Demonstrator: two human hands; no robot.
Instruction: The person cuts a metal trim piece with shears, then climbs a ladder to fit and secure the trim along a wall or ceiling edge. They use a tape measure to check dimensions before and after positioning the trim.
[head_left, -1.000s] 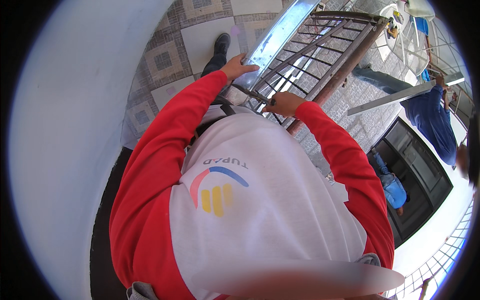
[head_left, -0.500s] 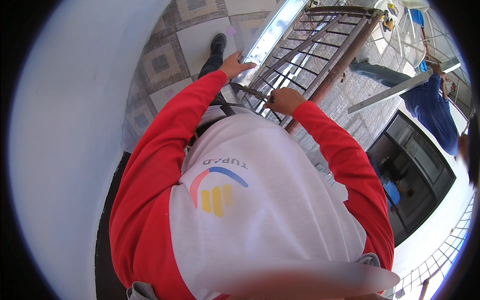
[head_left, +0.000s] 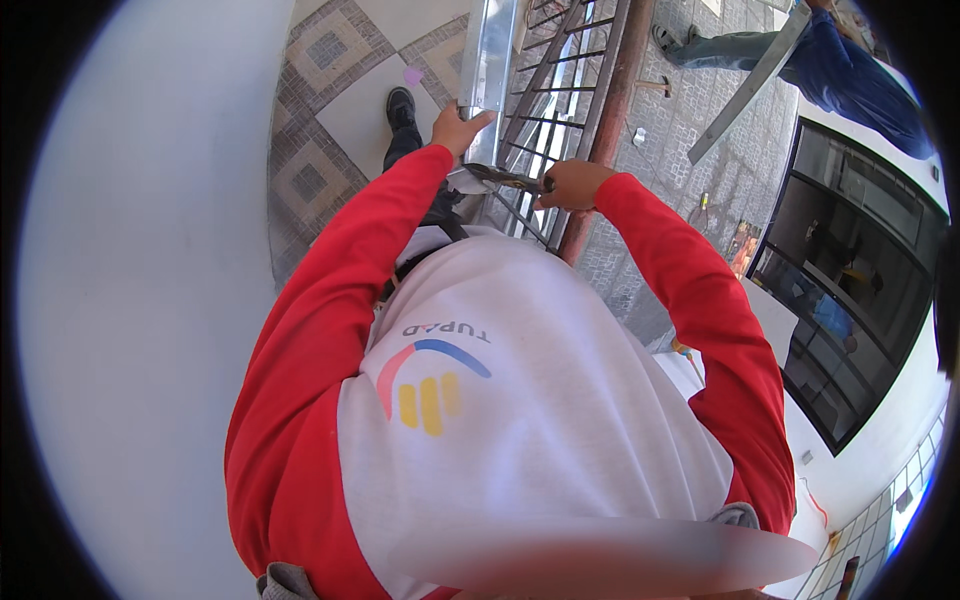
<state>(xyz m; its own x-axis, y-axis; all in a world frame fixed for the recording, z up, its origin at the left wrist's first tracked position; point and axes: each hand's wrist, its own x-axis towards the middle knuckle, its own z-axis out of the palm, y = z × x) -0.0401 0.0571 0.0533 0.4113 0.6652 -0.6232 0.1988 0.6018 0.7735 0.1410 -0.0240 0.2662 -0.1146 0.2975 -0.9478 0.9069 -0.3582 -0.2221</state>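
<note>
My left hand [head_left: 462,131] is closed on the near end of a long, shiny metal channel [head_left: 487,62], its thumb stretched across the top. My right hand [head_left: 577,186] is wrapped round the handles of dark tin snips [head_left: 512,180]. The snips point left, with their jaws at the channel's near end just below my left hand. Whether the jaws have bitten into the metal is too small to tell.
Right of the channel stands a rusty metal railing [head_left: 618,90] with thin bars. A hammer [head_left: 655,87] lies on the paving beyond. At the upper right, a co-worker in blue [head_left: 865,80] holds a long metal bar [head_left: 745,90]. A white wall [head_left: 150,300] rises on my left.
The view has turned, so the channel and railing appear more upright and farther left. Both hands keep their holds on the channel and the snips. More paving and the hammer now show.
</note>
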